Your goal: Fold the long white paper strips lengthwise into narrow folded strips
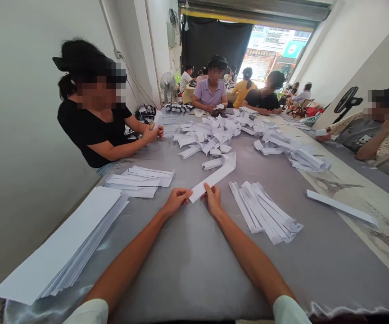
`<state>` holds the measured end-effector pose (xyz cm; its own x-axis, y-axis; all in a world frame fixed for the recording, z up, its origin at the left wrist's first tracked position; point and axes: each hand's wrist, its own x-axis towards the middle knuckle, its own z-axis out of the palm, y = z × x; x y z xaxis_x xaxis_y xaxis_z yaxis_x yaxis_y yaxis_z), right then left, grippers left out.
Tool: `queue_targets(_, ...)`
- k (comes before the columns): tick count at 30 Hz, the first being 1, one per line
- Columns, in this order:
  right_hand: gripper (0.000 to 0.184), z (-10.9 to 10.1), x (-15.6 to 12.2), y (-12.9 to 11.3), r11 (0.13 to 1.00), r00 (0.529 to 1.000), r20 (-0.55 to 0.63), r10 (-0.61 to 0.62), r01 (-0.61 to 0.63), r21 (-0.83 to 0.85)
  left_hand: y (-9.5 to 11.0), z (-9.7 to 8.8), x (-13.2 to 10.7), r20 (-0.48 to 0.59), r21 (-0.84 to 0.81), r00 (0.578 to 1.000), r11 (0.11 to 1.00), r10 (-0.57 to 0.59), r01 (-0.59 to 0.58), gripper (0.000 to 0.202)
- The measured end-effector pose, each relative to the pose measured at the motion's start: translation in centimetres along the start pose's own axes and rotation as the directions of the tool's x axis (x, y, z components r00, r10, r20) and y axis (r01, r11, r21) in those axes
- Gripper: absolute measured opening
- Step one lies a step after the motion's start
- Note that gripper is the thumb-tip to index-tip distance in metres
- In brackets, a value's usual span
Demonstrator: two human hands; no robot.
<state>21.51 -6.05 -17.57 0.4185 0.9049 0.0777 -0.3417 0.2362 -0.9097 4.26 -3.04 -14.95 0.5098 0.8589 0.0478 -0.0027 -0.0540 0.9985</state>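
Observation:
Between my two hands a folded white paper strip (214,179) is held at a slant above the grey table, its far end reaching up to the right. My left hand (177,200) pinches the near left corner between thumb and fingers. Gripping the right edge close by is my right hand (212,198), its thumb on top. To the right lies a fanned bundle of folded paper strips (264,211). On my left are a small pile of flat folded papers (140,180) and a tall stack of long white sheets (66,238).
A large heap of folded paper pieces (214,135) covers the table's middle. A single strip (341,207) lies at the right. A co-worker in black (89,121) sits at the left, holding paper. Other people sit at the far side and right. A fan (168,83) stands behind.

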Motion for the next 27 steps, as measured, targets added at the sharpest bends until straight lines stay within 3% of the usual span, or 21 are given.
queue_targets(10,0.047,0.0,0.0,0.0,0.999,1.0,0.004,-0.012,0.012,-0.042,-0.2,0.1,0.0,0.077,0.046,0.997,0.999,0.014,-0.018,0.058)
queue_targets(19,0.043,0.6,-0.9,-0.9,0.985,0.968,0.24,0.066,-0.025,-0.168,0.0,0.2,0.0,0.066,-0.002,0.997,1.0,0.031,-0.031,0.059)
queue_targets(27,0.04,0.6,-1.1,-1.4,0.981,0.96,0.271,0.066,-0.013,-0.194,0.2,0.2,-0.1,0.041,0.014,0.998,0.998,0.055,-0.056,0.056)
